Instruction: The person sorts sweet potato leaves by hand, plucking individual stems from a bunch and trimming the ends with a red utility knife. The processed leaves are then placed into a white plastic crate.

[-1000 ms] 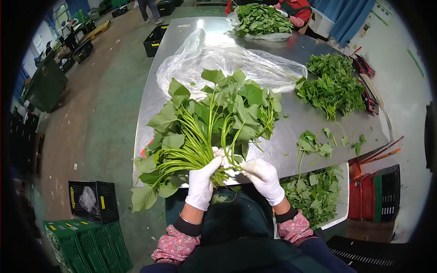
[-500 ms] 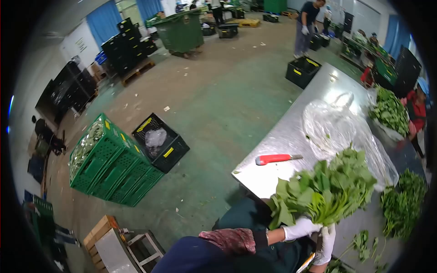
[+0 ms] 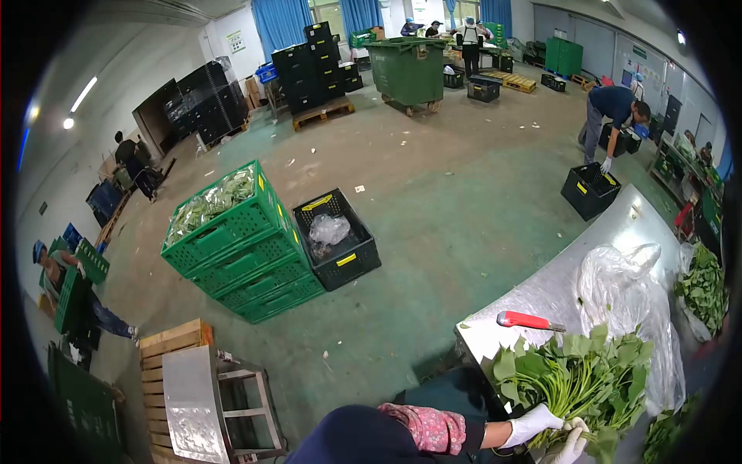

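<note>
A bunch of leafy greens (image 3: 576,383) with long pale-green stems lies low over the near end of the metal table. My left hand (image 3: 535,425), in a white glove below a pink floral sleeve, is closed around the stems. Close beside it, my right hand (image 3: 573,445), also gloved, grips the same bunch at the stem ends; its fingers are partly hidden by leaves. A red-handled knife (image 3: 529,320) rests on the table just beyond the leaves. Crumpled clear plastic bags (image 3: 618,290) lie to its right.
Green crates (image 3: 247,263) of bagged greens are stacked left, against a black crate (image 3: 340,240). A metal stool (image 3: 255,414) stands near a wooden pallet (image 3: 174,338). A person (image 3: 614,116) bends over another black crate (image 3: 589,193). More greens (image 3: 702,290) sit at right.
My view has swung left and up, so the table sits further right. The bunch has tilted, showing more of its stems, with both hands still on it. The far person has bent to the crate.
</note>
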The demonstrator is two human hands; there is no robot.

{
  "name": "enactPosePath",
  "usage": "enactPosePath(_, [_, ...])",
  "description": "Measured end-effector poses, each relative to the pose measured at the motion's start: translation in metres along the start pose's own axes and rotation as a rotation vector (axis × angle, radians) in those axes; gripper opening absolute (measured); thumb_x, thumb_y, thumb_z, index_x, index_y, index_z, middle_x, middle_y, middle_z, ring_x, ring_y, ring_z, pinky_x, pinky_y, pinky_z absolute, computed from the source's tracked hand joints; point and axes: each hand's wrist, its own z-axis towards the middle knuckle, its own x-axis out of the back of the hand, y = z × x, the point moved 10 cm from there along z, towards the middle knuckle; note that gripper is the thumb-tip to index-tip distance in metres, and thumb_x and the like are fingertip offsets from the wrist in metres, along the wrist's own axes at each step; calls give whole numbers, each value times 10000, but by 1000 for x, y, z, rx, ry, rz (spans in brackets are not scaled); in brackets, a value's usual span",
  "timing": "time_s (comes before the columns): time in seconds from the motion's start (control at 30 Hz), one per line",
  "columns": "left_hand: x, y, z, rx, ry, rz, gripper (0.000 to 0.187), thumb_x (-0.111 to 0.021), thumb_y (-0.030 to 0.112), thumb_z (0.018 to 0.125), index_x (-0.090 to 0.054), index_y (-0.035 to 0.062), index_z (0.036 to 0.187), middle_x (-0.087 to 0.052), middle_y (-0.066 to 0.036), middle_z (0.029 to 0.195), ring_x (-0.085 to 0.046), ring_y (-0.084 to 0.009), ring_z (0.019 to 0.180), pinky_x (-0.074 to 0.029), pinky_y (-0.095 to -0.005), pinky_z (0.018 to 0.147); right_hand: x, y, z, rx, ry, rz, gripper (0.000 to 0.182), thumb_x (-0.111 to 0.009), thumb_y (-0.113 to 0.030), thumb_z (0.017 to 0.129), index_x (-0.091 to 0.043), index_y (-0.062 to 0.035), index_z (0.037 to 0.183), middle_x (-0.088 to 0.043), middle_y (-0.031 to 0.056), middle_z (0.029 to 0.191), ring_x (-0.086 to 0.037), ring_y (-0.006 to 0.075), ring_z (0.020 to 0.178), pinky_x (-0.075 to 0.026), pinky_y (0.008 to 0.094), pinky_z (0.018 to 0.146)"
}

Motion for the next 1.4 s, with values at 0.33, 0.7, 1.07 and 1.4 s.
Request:
enactPosePath(0.33, [-14,8,-16,34,10,-40,89,-632,78,777,-657,-4,804,-632,-17,755,-551,-101,699,-415,-251,655,8,1,-3,-25,133,46,261,-444,-200,994,-568,-11,863,-515,40,791,-456,154,707,-417,301,642])
enactPosePath(0.7, [-19,158,-41,-381,-53,318,362,-530,-30,834,-601,-19,1188,-653,-119,1117,-624,-221,1031,-486,-344,939,243,125,-53,-219,573,-886,465,-647,-278,886,-571,33,1225,-626,203,1165,-588,340,1068,-465,427,930])
enactPosePath(1.07, [-24,82,-28,25,15,-123,396,-597,-37,857,-461,-22,1229,-600,-107,967,-584,-184,840,-505,-322,797,12,-6,1,-57,-254,194,522,-559,61,855,-501,-43,1363,-522,94,1358,-547,168,1176,-436,294,989])
enactPosePath(1.4, [2,94,-21,-142,239,-25,318,-615,-59,860,-537,-26,1166,-627,-70,915,-606,-140,755,-508,-258,718,89,38,-8,8,276,-151,132,-597,2,892,-654,12,1011,-656,64,961,-648,125,770,-532,256,693])
